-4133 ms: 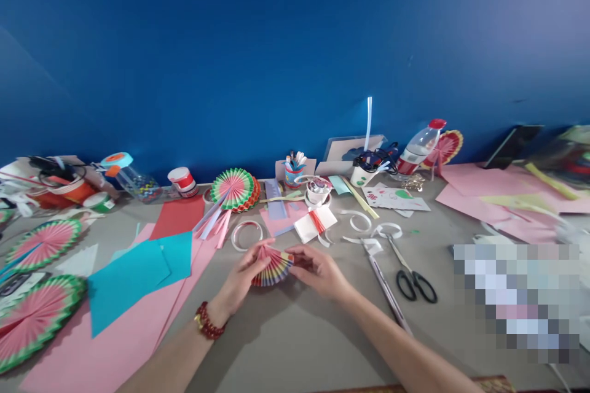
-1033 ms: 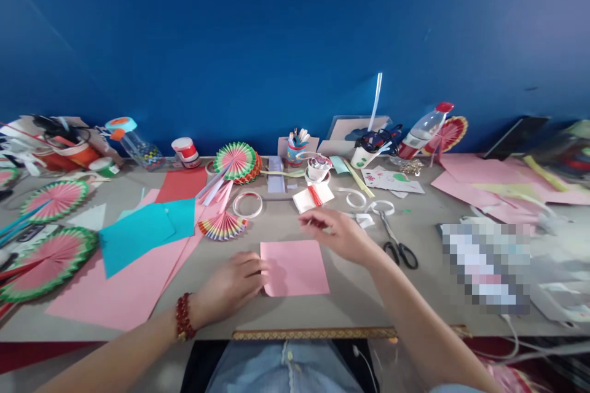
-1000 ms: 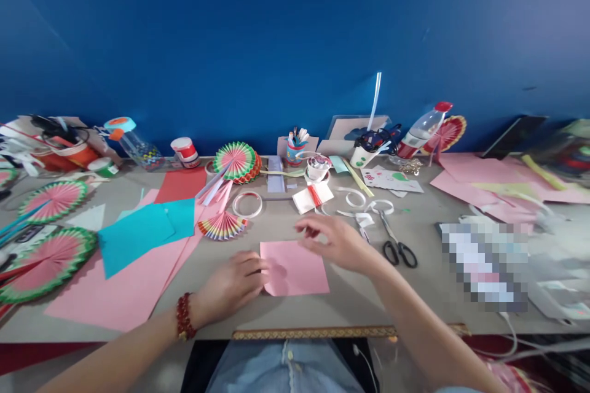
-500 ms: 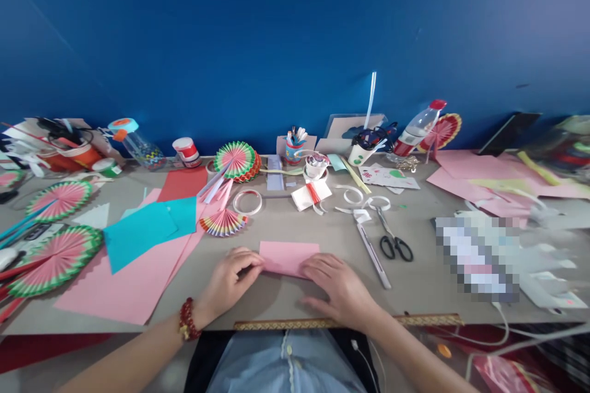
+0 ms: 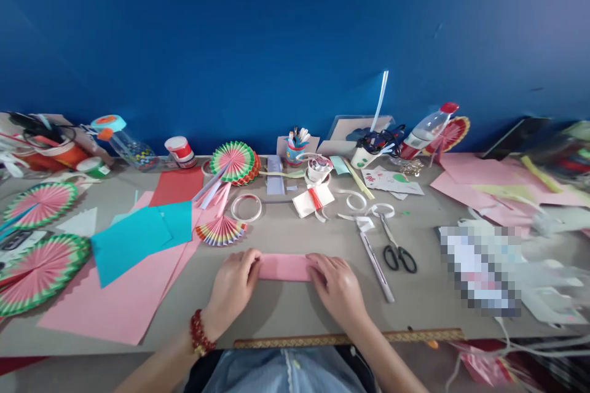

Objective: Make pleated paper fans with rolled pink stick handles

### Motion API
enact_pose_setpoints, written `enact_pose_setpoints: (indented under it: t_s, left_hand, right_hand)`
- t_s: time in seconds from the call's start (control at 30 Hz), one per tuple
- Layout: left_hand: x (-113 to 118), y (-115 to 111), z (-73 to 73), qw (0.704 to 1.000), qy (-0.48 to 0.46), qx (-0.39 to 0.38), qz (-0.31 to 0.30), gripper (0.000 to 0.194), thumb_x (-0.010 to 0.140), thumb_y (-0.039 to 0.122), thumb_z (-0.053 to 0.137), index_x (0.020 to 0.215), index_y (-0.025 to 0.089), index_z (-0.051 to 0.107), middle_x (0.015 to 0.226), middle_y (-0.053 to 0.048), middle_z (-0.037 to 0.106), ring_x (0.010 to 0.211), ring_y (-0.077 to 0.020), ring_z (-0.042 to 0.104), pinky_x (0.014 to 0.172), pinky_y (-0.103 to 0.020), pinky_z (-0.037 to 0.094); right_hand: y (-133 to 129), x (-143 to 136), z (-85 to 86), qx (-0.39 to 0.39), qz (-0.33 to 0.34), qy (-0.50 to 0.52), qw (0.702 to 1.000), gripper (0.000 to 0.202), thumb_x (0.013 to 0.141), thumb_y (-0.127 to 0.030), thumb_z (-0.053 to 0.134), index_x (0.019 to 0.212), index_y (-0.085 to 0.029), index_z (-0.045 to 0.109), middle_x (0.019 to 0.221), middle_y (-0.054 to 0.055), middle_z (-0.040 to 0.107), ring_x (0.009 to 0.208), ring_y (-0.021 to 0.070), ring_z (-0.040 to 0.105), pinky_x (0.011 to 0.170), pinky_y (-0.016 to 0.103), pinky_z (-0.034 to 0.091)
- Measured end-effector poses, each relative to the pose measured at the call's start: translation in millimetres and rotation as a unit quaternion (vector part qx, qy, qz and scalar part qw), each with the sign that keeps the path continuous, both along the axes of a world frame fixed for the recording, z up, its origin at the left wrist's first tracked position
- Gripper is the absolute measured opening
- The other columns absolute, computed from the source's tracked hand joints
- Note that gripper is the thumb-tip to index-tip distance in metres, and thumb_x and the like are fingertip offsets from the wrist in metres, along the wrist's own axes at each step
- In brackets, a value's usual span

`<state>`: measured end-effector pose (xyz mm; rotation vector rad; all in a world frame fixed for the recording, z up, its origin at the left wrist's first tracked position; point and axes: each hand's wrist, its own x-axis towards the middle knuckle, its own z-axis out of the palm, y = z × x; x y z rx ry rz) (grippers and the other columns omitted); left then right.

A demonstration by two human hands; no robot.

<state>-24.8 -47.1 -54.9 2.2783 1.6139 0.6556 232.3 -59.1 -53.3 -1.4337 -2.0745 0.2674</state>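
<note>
A narrow folded strip of pink paper (image 5: 284,268) lies crosswise just over the table in front of me. Its left end is pinched by my left hand (image 5: 236,279), which has a red bead bracelet at the wrist. At the other end, my right hand (image 5: 337,285) grips the paper between thumb and fingers. Beyond the strip lies a small striped paper fan (image 5: 222,231), with a roll of tape (image 5: 246,208) beside it. To the right of my right hand rest a utility knife (image 5: 377,267) and black-handled scissors (image 5: 399,258).
Blue sheets (image 5: 133,239) overlap large pink sheets (image 5: 117,313) at left, near green-edged paper fans (image 5: 43,273). Cups, a jar (image 5: 180,152) and a tilted bottle (image 5: 426,132) line the blue wall. A patterned strip (image 5: 295,341) runs along the front edge.
The pink paper has become narrower from front to back. My right hand has gone from lying over its right part to pinching its end. The view has shifted slightly.
</note>
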Motion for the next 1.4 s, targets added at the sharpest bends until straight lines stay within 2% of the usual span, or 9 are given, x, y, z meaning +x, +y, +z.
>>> enact_pose_setpoints:
  t_s: [0.07,0.13,0.2,0.27,0.33,0.43,0.57,0.97,1.4]
  left_hand:
    - [3.1,-3.1,4.5,0.999,-0.017,0.031,0.013,0.019,0.101,0.024,0.044,0.115,0.018,0.054,0.090,-0.005,0.068,0.081,-0.0220,0.066,0.072,-0.034,0.051]
    - [8.9,-8.9,12.4,0.997,-0.003,0.079,-0.006,0.033,0.100,0.023,0.044,0.131,0.014,0.048,0.106,-0.011,0.068,0.096,-0.0236,0.066,0.084,-0.037,0.052]
    - [16.8,-16.0,20.1,0.985,0.063,0.111,-0.117,0.042,0.100,0.024,0.046,0.141,0.016,0.045,0.130,-0.013,0.063,0.120,-0.0267,0.058,0.103,-0.043,0.044]
    - [24.3,-22.4,23.1,0.959,0.127,0.104,-0.232,0.051,0.100,0.034,0.048,0.146,0.015,0.043,0.149,-0.011,0.050,0.138,-0.0287,0.043,0.115,-0.044,0.033]
    - [28.5,-26.7,20.0,0.944,0.167,0.091,-0.269,0.064,0.099,0.048,0.047,0.150,0.011,0.038,0.157,-0.012,0.040,0.146,-0.0296,0.033,0.119,-0.043,0.027]
    - [27.3,-29.7,9.8,0.941,0.192,0.073,-0.268,0.075,0.097,0.058,0.046,0.153,0.009,0.034,0.159,-0.015,0.036,0.148,-0.0310,0.028,0.120,-0.046,0.025]
    - [21.6,-32.4,2.4,0.945,0.185,0.057,-0.265,0.078,0.097,0.062,0.043,0.154,0.009,0.032,0.160,-0.016,0.034,0.150,-0.0313,0.024,0.120,-0.047,0.024]
    - [21.9,-34.1,0.3,0.956,0.154,0.038,-0.246,0.077,0.096,0.063,0.042,0.155,0.013,0.032,0.162,-0.015,0.029,0.150,-0.0315,0.024,0.121,-0.049,0.023]
    - [20.1,-33.7,1.2,0.959,0.142,0.013,-0.244,0.071,0.097,0.051,0.047,0.156,0.015,0.029,0.164,-0.014,0.024,0.150,-0.0316,0.023,0.120,-0.052,0.025]
  right_hand:
    - [1.5,0.5,0.2,-0.008,0.000,-0.004,1.000,0.017,0.095,-0.018,0.049,0.101,-0.020,0.064,0.093,0.006,0.076,0.079,0.0228,0.068,0.077,0.035,0.046]
    - [2.9,1.8,1.7,-0.018,0.005,-0.001,1.000,0.016,0.095,-0.018,0.049,0.100,-0.020,0.064,0.090,0.005,0.075,0.077,0.0225,0.067,0.076,0.034,0.046]
    - [4.0,3.1,3.7,-0.026,0.015,0.002,1.000,0.017,0.096,-0.018,0.048,0.101,-0.021,0.064,0.089,0.004,0.074,0.077,0.0221,0.066,0.076,0.034,0.045]
    - [4.7,4.2,5.2,-0.032,0.026,0.002,0.999,0.017,0.096,-0.017,0.048,0.102,-0.021,0.064,0.089,0.004,0.074,0.079,0.0221,0.066,0.077,0.034,0.044]
    - [5.1,5.0,5.5,-0.036,0.034,0.001,0.999,0.018,0.095,-0.017,0.048,0.103,-0.021,0.064,0.090,0.004,0.074,0.080,0.0223,0.065,0.078,0.034,0.044]
    - [5.3,5.4,4.0,-0.036,0.039,0.000,0.999,0.018,0.095,-0.017,0.050,0.104,-0.020,0.064,0.092,0.005,0.073,0.082,0.0227,0.064,0.079,0.035,0.043]
    - [5.4,4.7,2.7,-0.034,0.039,-0.007,0.999,0.019,0.095,-0.018,0.050,0.108,-0.020,0.064,0.093,0.005,0.073,0.083,0.0227,0.064,0.080,0.035,0.042]
    - [7.4,4.3,-0.6,0.025,0.042,-0.032,0.998,0.021,0.099,-0.021,0.046,0.108,-0.017,0.064,0.090,0.006,0.073,0.080,0.0216,0.065,0.080,0.035,0.043]
    - [7.4,7.1,-1.3,0.042,0.046,-0.010,0.998,0.024,0.097,-0.023,0.049,0.116,-0.020,0.063,0.096,0.007,0.075,0.082,0.0221,0.068,0.079,0.036,0.049]
